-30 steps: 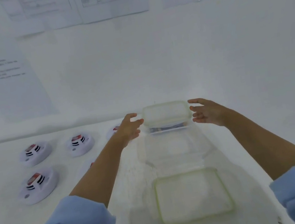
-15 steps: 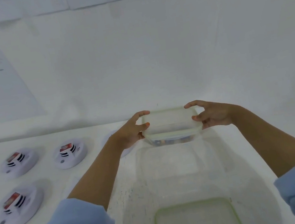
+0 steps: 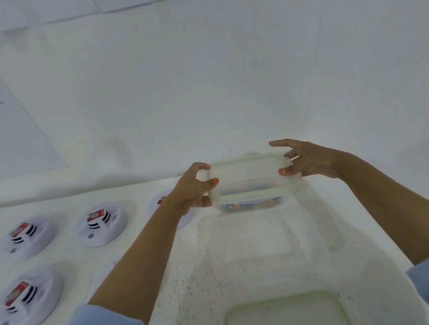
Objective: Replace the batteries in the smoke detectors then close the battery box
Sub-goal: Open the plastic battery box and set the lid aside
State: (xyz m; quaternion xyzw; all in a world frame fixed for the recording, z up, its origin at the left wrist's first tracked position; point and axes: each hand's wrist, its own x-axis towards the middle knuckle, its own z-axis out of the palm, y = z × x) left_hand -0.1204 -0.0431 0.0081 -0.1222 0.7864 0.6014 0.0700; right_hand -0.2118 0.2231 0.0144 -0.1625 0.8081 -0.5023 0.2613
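Observation:
A clear plastic battery box (image 3: 252,203) with a green-rimmed lid (image 3: 248,175) sits at the far middle of the white table, and batteries show through its lower wall. My left hand (image 3: 191,190) grips its left end, thumb on the lid and fingers curled underneath. My right hand (image 3: 311,159) pinches the right end with thumb and fingertips, the other fingers spread. White round smoke detectors with red labels lie to the left: two in the back row (image 3: 30,236) (image 3: 102,223) and one nearer (image 3: 25,300). Another detector (image 3: 158,202) is mostly hidden behind my left wrist.
A second green-rimmed clear rectangle (image 3: 289,324), a lid or a box, lies near me at the bottom centre. A faint clear container (image 3: 263,236) lies between it and the battery box. The white wall (image 3: 195,94), with paper sheets, stands right behind the box.
A second ago both hands hovered open beside the box; now they are closed on its two ends. The lid's face now tilts toward me. The view has shifted forward.

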